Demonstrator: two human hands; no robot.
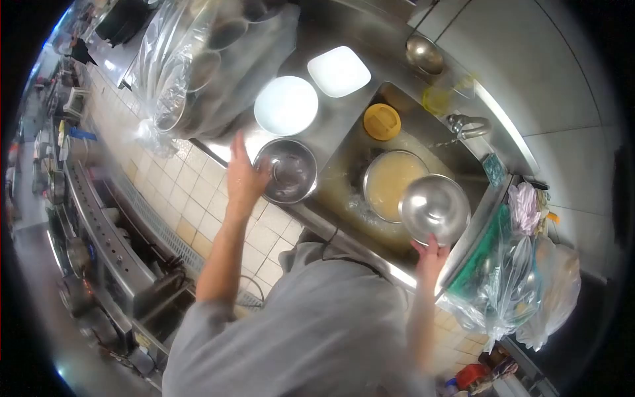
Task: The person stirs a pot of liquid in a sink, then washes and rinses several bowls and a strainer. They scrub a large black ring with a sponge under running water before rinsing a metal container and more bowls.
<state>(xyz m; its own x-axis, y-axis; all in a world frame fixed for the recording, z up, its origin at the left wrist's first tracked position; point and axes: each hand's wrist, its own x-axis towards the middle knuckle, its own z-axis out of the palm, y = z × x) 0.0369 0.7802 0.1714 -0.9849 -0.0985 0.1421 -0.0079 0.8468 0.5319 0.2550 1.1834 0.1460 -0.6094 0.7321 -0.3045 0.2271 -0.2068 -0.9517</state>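
Two steel bowls are handled at a sink.
The left hand [245,178] is stretched out, fingers spread apart, against the empty left bowl [288,171] on the counter [331,132]. The tilted right bowl [434,208] is clamped at its near rim by the right hand [430,255], beside a basin [390,175] of yellowish water.

Left hand [243,177] is touching a steel bowl [288,170] on the table [344,116], right hand [430,255] holds another bowl [434,208] over the murky sink [350,178].

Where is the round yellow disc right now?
Head view: the yellow disc lies in the sink, far end, beyond the pot of cloudy liquid, right of the round white plate.
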